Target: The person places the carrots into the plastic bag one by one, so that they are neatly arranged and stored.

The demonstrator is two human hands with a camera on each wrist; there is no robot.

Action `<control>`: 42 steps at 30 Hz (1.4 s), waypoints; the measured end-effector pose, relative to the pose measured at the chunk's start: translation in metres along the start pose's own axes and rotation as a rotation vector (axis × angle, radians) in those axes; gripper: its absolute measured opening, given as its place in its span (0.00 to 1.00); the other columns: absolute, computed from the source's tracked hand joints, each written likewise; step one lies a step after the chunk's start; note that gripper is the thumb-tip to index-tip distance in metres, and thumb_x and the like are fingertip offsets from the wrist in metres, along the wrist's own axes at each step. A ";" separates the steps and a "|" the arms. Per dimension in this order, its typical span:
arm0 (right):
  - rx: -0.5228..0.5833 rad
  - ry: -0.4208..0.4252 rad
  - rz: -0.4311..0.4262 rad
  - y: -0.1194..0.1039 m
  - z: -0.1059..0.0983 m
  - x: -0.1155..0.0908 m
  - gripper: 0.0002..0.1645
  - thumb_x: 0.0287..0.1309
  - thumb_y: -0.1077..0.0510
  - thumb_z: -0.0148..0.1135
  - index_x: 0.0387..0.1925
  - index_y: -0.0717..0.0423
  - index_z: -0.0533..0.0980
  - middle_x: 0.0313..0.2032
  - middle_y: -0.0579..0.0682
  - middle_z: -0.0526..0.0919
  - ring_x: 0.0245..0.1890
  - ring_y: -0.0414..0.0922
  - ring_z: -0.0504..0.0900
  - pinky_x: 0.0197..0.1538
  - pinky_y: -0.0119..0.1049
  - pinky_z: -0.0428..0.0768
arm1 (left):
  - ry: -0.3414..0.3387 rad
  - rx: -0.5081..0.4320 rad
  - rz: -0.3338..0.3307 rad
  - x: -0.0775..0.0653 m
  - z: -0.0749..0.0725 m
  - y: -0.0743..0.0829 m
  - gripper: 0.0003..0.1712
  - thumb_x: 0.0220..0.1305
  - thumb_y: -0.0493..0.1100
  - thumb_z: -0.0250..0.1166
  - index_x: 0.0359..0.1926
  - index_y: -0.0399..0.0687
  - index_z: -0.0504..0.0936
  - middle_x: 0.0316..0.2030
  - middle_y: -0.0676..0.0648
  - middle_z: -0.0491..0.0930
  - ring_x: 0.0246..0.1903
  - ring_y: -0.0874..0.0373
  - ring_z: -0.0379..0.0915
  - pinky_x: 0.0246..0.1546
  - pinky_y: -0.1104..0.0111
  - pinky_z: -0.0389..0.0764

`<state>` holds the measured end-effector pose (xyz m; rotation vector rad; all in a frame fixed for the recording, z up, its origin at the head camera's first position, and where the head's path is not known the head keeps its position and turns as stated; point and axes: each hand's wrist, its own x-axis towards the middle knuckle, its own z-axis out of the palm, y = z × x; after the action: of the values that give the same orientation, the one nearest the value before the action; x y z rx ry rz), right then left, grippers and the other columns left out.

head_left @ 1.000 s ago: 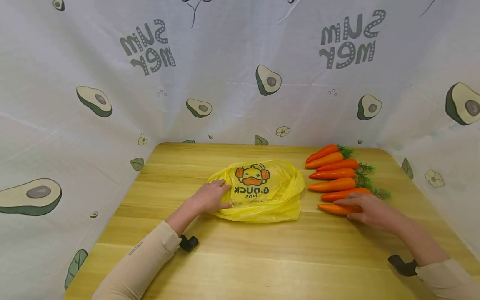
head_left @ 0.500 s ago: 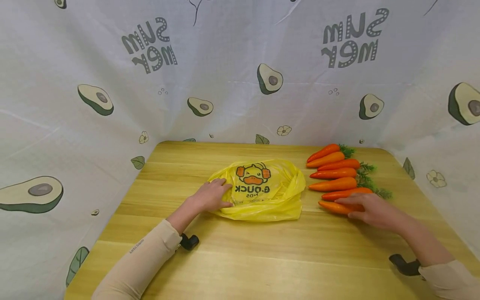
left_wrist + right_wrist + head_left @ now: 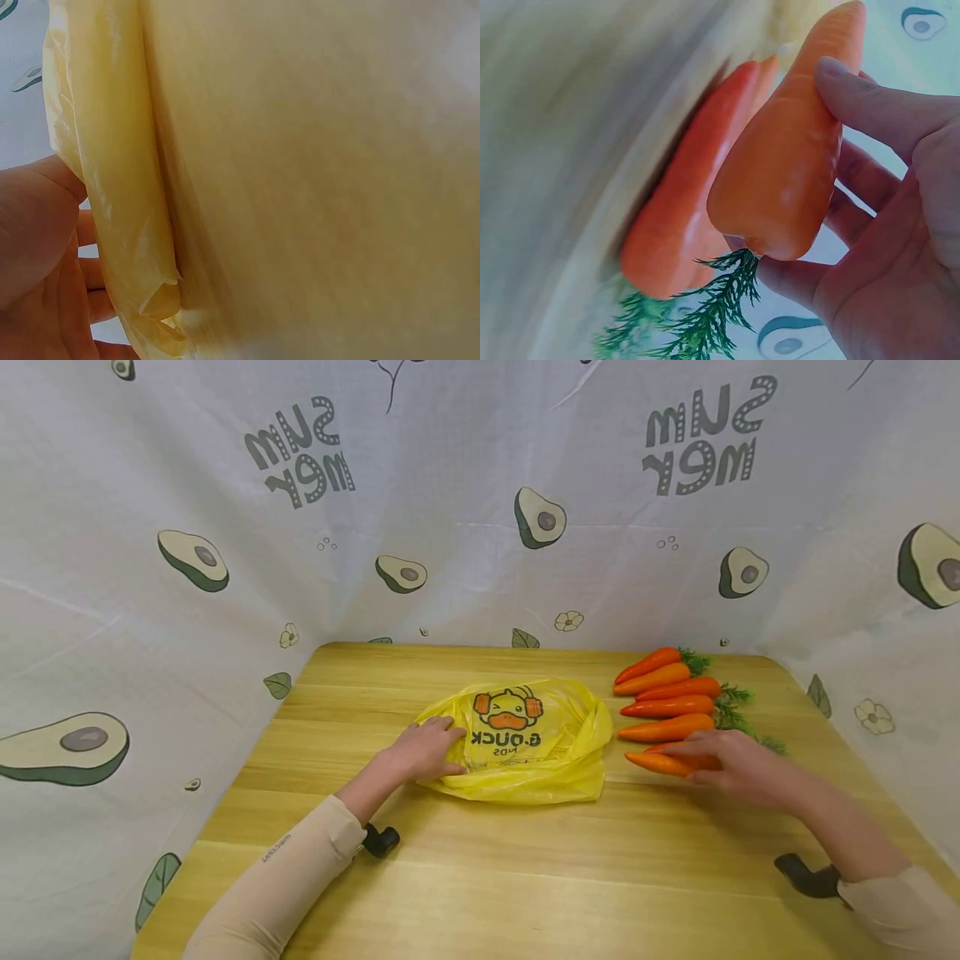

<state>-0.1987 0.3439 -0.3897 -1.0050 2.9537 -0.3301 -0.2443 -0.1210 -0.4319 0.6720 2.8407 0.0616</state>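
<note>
In the head view my right hand (image 3: pixel 746 768) holds an orange carrot (image 3: pixel 660 763) at the near end of a row. The right wrist view shows the thumb and fingers around this carrot (image 3: pixel 784 172), raised off the table, with its green leafy top hanging below. A redder carrot (image 3: pixel 686 202) lies just beyond it. A crumpled yellow plastic bag (image 3: pixel 555 781) with a duck print lies mid-table. My left hand (image 3: pixel 427 749) grips the bag's left edge, and the left wrist view shows the film (image 3: pixel 124 150) between thumb and fingers; the fingertips are hidden.
Several more carrots (image 3: pixel 667 727) with green tops lie side by side at the right of the wooden table (image 3: pixel 525 877), tips toward the bag. A white cloth (image 3: pixel 450 468) printed with avocados hangs behind and along both sides.
My right hand has taken hold of the nearest carrot, lifted it and shifted it slightly left and away, over the neighbouring one. My left hand and the bag stay put.
</note>
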 end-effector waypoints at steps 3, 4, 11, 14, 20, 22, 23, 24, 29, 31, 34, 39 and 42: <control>-0.007 0.010 -0.040 -0.006 -0.004 0.006 0.27 0.52 0.60 0.76 0.57 0.52 0.83 0.50 0.50 0.87 0.48 0.51 0.85 0.46 0.48 0.83 | -0.002 0.008 0.004 0.000 0.000 0.000 0.42 0.65 0.67 0.64 0.73 0.53 0.68 0.74 0.42 0.62 0.74 0.44 0.57 0.67 0.41 0.65; -0.008 0.015 -0.053 -0.008 -0.005 0.009 0.28 0.52 0.60 0.76 0.57 0.52 0.83 0.50 0.50 0.87 0.49 0.52 0.85 0.46 0.49 0.83 | 0.000 0.006 0.006 0.000 0.000 0.000 0.42 0.65 0.66 0.65 0.73 0.53 0.68 0.74 0.42 0.62 0.73 0.44 0.58 0.67 0.41 0.65; -0.010 0.033 -0.082 -0.023 -0.012 0.028 0.30 0.50 0.64 0.76 0.58 0.51 0.83 0.50 0.49 0.87 0.47 0.49 0.84 0.44 0.45 0.82 | -0.005 0.011 0.021 0.001 0.000 0.000 0.43 0.64 0.67 0.65 0.73 0.53 0.68 0.73 0.43 0.62 0.72 0.45 0.59 0.65 0.41 0.68; 0.011 0.006 -0.057 -0.029 -0.014 0.038 0.30 0.53 0.62 0.75 0.60 0.51 0.81 0.55 0.54 0.85 0.53 0.54 0.83 0.51 0.51 0.82 | -0.007 0.007 0.020 0.001 -0.001 0.000 0.44 0.63 0.66 0.66 0.73 0.53 0.67 0.73 0.42 0.62 0.72 0.45 0.59 0.64 0.41 0.69; 0.012 -0.039 -0.045 -0.045 -0.016 0.059 0.29 0.56 0.60 0.74 0.60 0.50 0.81 0.52 0.51 0.86 0.48 0.52 0.82 0.48 0.51 0.81 | -0.023 0.000 0.005 0.002 -0.003 0.003 0.46 0.63 0.66 0.67 0.75 0.53 0.65 0.73 0.43 0.62 0.72 0.45 0.60 0.63 0.42 0.70; -0.001 -0.053 -0.053 -0.048 -0.015 0.066 0.28 0.56 0.61 0.73 0.60 0.49 0.81 0.50 0.48 0.87 0.48 0.52 0.82 0.49 0.51 0.81 | -0.029 0.000 0.002 0.002 -0.003 0.004 0.46 0.62 0.66 0.67 0.75 0.53 0.65 0.73 0.43 0.62 0.71 0.46 0.60 0.63 0.43 0.70; -0.005 -0.058 -0.055 -0.049 -0.014 0.070 0.27 0.57 0.61 0.73 0.60 0.48 0.81 0.50 0.48 0.87 0.48 0.52 0.82 0.49 0.51 0.81 | -0.029 0.001 0.001 0.002 -0.003 0.004 0.46 0.62 0.66 0.67 0.75 0.53 0.65 0.72 0.43 0.62 0.71 0.46 0.61 0.63 0.43 0.71; -0.010 -0.060 -0.061 -0.049 -0.013 0.073 0.27 0.57 0.60 0.73 0.60 0.48 0.81 0.50 0.47 0.87 0.49 0.52 0.82 0.50 0.51 0.81 | -0.029 0.002 0.000 0.002 -0.003 0.004 0.46 0.62 0.66 0.67 0.75 0.53 0.65 0.72 0.43 0.62 0.71 0.46 0.61 0.63 0.43 0.71; 0.000 -0.046 -0.074 -0.051 -0.011 0.087 0.27 0.57 0.61 0.73 0.59 0.46 0.82 0.43 0.41 0.85 0.40 0.42 0.78 0.45 0.42 0.79 | -0.030 0.000 -0.007 0.001 -0.006 0.005 0.46 0.62 0.66 0.68 0.75 0.53 0.65 0.72 0.43 0.62 0.70 0.46 0.61 0.63 0.43 0.71; 0.010 -0.034 -0.094 -0.052 -0.012 0.093 0.27 0.57 0.62 0.73 0.59 0.48 0.82 0.39 0.41 0.83 0.36 0.40 0.75 0.40 0.38 0.77 | -0.031 -0.004 -0.011 0.001 -0.008 0.006 0.46 0.62 0.65 0.68 0.75 0.53 0.65 0.72 0.43 0.62 0.70 0.46 0.61 0.63 0.42 0.70; 0.005 -0.023 -0.117 -0.053 -0.011 0.101 0.27 0.57 0.64 0.72 0.59 0.50 0.82 0.38 0.43 0.83 0.34 0.40 0.75 0.38 0.37 0.77 | -0.032 -0.011 -0.014 0.001 -0.009 0.006 0.46 0.62 0.65 0.68 0.75 0.53 0.65 0.71 0.43 0.62 0.70 0.47 0.61 0.63 0.42 0.70; 0.011 -0.042 -0.100 -0.053 -0.005 0.112 0.27 0.58 0.65 0.71 0.60 0.52 0.81 0.42 0.49 0.83 0.36 0.44 0.77 0.40 0.40 0.79 | -0.047 -0.025 -0.002 0.001 -0.008 0.007 0.45 0.62 0.64 0.69 0.74 0.52 0.66 0.69 0.42 0.64 0.67 0.47 0.63 0.59 0.45 0.74; 0.031 -0.053 -0.080 -0.055 -0.001 0.118 0.27 0.59 0.65 0.70 0.61 0.50 0.81 0.45 0.51 0.83 0.39 0.47 0.78 0.43 0.43 0.81 | -0.055 -0.024 -0.001 0.002 -0.008 0.009 0.46 0.62 0.65 0.69 0.74 0.52 0.66 0.69 0.42 0.64 0.66 0.48 0.64 0.58 0.46 0.75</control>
<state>-0.2597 0.2302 -0.3706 -1.1132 2.8582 -0.3432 -0.2438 -0.1124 -0.4240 0.6572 2.7837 0.0752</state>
